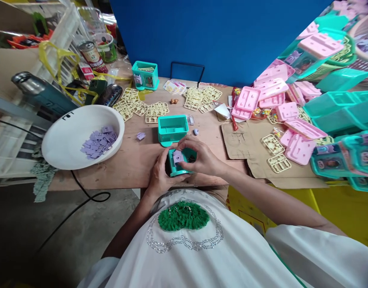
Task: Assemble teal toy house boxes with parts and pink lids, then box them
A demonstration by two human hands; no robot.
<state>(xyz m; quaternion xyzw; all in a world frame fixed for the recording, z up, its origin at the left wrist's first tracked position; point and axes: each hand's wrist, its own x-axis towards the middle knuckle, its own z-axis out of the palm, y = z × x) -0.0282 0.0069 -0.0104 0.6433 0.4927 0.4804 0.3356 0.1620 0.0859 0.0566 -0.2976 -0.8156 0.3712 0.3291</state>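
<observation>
Close to the table's front edge, my left hand (159,175) is wrapped around the left side of a teal plastic box (173,173). A small purple plastic piece (178,157) with a round dark spot lies against the face of this box. My right hand (201,157) pinches at that piece from the right, thumb and fingers curled around it. Just beyond stands a second teal box (172,127), its top uncovered. A loose purple piece (141,136) rests to its left, and a small purple round part (196,131) lies to its right.
On the left, a white bowl (56,140) holds many purple pieces. Cream sprue frames (157,112) lie across the back, beside another teal box (146,76). Pink trays (300,148) and teal boxes (336,108) crowd the right, partly over cardboard (237,146). A blue panel (216,36) rises behind.
</observation>
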